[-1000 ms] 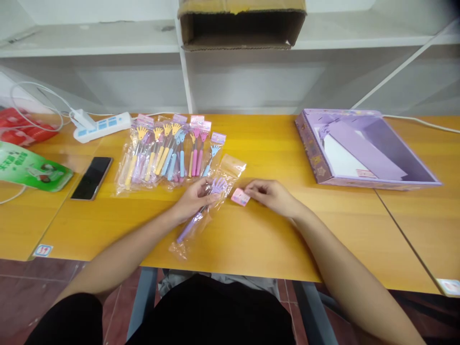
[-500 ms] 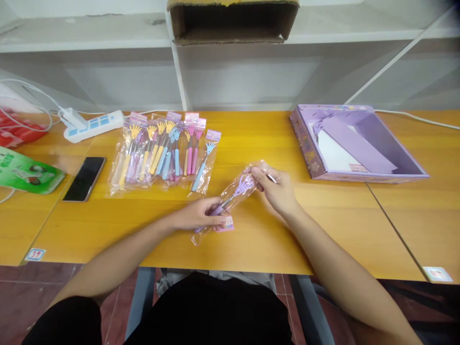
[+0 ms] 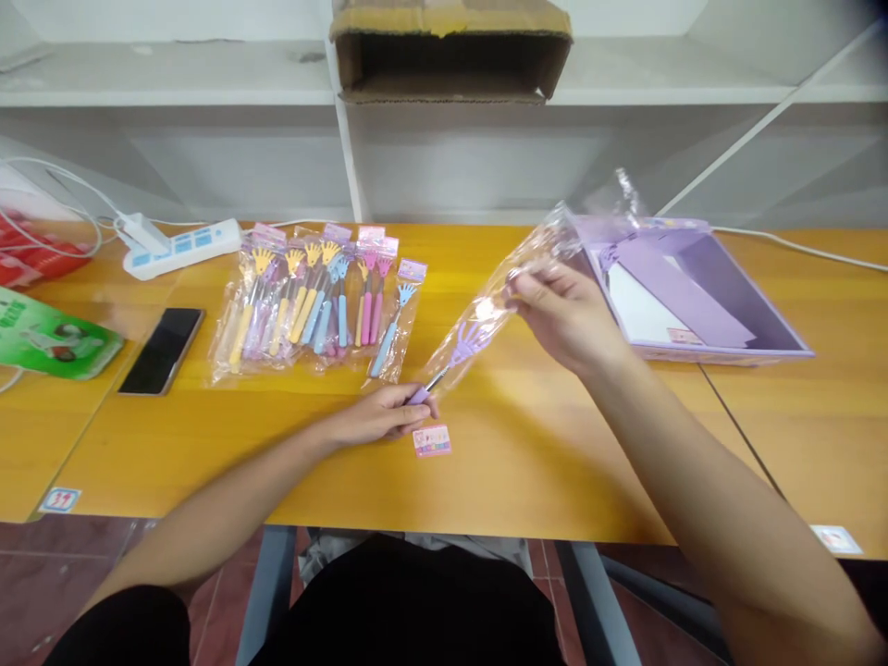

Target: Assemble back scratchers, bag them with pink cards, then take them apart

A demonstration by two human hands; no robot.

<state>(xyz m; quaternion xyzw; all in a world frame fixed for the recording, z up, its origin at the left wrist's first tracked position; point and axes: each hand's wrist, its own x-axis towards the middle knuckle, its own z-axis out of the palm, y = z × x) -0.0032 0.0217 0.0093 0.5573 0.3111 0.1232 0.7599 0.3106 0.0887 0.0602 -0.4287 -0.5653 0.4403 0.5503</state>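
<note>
My left hand [image 3: 381, 413] is closed around the purple handle of a hand-shaped back scratcher [image 3: 467, 344], whose metal rod and spread purple fingers point up to the right. A clear plastic bag [image 3: 537, 248] stretches from the scratcher's head, and my right hand [image 3: 573, 310] pinches it. The bag's upper end flares out beyond my right fingers. Just below my left fingertips a small pink printed card [image 3: 432, 440] lies on the table. Left of the scratcher is a row of bagged back scratchers [image 3: 305, 301] in yellow, blue, pink and purple, with header cards.
At the right stands an open purple display box [image 3: 783, 338] with a purple scratcher and a cardboard flap inside. A phone [image 3: 162, 351], a power strip [image 3: 184, 248] and a green packet [image 3: 59, 335] sit at the left. A cardboard box [image 3: 450, 20] rests on the shelf above.
My right hand has moved up and right, drawing the plastic bag along the scratcher toward its head. The small card has come clear of my left hand and lies on the table.
</note>
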